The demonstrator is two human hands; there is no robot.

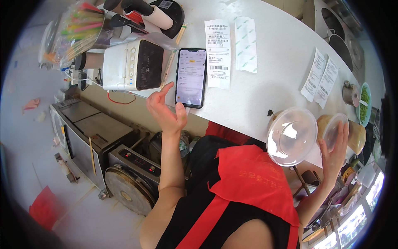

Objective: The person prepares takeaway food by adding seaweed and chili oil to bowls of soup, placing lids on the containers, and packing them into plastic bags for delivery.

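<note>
My left hand (pixel 168 109) is just left of the lower end of a smartphone (pixel 190 77), its fingers apart and holding nothing. The phone lies face up on the white counter (pixel 248 102) with its screen lit. At the right, my right hand (pixel 335 149) lies with its fingers on a small clear plastic lid (pixel 334 133) on a tub; whether it grips the lid is unclear. Beside it, a larger round plastic lid (pixel 291 137) covers another container. Printed paper slips (pixel 218 56) lie to the right of the phone.
A white label printer (pixel 119 67) stands left of the phone, with bagged straws (pixel 82 25) behind it. Two more slips (pixel 313 74) lie near a metal pot (pixel 350 93) and a bowl of chopped greens (pixel 363 104). A round griddle (pixel 129 190) is below left.
</note>
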